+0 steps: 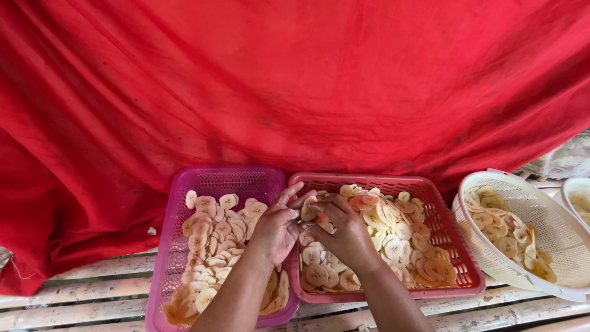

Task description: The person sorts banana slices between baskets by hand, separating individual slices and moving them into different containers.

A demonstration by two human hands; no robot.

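Observation:
My left hand (276, 229) and my right hand (344, 232) meet over the inner edge of a red plastic basket (458, 270). Together they pinch a small stack of pale banana slices (311, 210) between their fingertips. The red basket holds many round banana slices (399, 237). To its left, a pink plastic basket (169, 246) is also filled with banana slices (212, 246). My left forearm crosses over the pink basket's right side.
A white round colander (553, 246) with banana slices stands at the right, and a second white bowl (578, 200) shows at the far right edge. A red cloth (295, 86) hangs behind everything. The baskets rest on pale wooden slats (92, 289).

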